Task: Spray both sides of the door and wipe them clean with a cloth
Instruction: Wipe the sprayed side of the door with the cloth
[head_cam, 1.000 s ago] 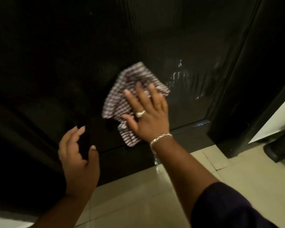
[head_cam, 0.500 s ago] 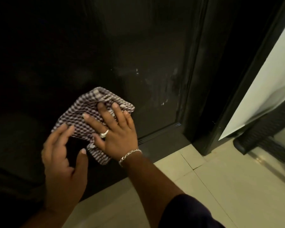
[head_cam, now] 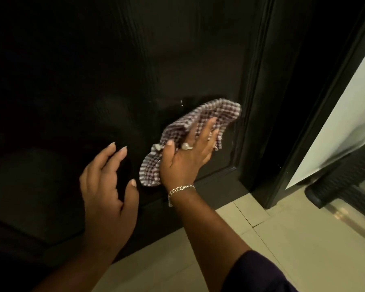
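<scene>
Door point(head_cam: 114, 70), cloth point(head_cam: 200, 123) under right hand point(head_cam: 185, 159)

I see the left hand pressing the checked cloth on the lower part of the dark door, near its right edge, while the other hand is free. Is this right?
Not quite: the head view shows the right hand pressing the checked cloth on the lower part of the dark door, near its right edge. The free one is the left hand, fingers spread and holding nothing.

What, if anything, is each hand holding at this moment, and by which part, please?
The right hand presses the checked cloth flat against the door, fingers spread over its middle and thumb at its lower edge. The left hand holds nothing.
</scene>
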